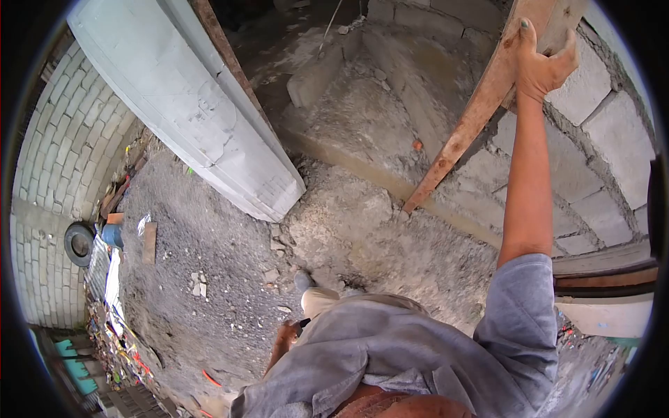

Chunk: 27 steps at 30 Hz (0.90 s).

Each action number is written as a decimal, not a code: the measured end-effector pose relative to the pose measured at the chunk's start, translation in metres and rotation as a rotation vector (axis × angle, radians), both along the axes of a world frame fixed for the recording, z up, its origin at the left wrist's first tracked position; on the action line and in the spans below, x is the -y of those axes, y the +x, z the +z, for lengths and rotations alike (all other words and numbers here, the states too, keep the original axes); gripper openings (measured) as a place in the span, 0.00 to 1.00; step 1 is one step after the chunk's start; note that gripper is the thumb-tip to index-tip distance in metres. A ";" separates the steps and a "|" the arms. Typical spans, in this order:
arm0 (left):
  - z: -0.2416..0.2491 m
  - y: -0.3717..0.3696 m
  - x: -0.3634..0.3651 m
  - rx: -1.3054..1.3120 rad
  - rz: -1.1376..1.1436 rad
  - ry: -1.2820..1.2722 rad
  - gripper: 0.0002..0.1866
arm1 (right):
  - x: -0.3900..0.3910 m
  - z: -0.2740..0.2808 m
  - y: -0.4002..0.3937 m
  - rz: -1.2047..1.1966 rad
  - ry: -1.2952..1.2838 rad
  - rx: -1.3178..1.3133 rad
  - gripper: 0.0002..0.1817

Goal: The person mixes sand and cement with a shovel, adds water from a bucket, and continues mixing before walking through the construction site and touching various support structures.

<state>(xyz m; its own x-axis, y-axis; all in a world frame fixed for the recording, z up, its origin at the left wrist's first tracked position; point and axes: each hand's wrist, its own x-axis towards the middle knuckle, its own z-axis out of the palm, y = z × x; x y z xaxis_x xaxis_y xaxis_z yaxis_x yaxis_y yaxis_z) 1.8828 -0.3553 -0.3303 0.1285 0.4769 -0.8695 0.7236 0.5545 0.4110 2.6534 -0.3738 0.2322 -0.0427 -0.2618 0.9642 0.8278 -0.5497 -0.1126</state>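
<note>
My right hand [545, 68] is raised at the upper right and grips a long wooden board [465, 129], its thumb lying along the face. The board slants down to the ground beside a concrete block wall [568, 157]. Low by my left side, my left hand [284, 336] is closed around a small black object [302, 323]; most of it is hidden, so its kind does not show. A large pale metal-clad panel [185, 104] leans in from the upper left, its lower end close to the ground.
Rubble and gravel [230, 237] cover the ground, with concrete lumps [317, 80] beyond the opening. To the left are a block wall [52, 146], a tyre [79, 244], a blue container [111, 235] and scattered litter [132, 348].
</note>
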 end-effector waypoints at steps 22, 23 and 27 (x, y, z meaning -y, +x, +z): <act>-0.014 -0.026 -0.011 -0.080 -0.114 0.002 0.36 | -0.003 0.000 -0.027 0.022 0.049 0.020 0.39; -0.032 -0.035 -0.011 -0.016 -0.022 -0.046 0.37 | -0.003 0.000 -0.028 0.022 0.050 0.007 0.39; 0.015 -0.006 -0.010 -0.139 -0.207 0.093 0.36 | -0.004 0.000 -0.022 0.058 0.063 -0.013 0.38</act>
<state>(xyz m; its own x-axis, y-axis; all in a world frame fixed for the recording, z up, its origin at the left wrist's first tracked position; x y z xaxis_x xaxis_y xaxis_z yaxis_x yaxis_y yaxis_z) 1.8766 -0.3452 -0.3148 0.1140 0.5316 -0.8393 0.8710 0.3529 0.3419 2.6310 -0.3694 0.2319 -0.0130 -0.3237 0.9461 0.8562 -0.4924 -0.1567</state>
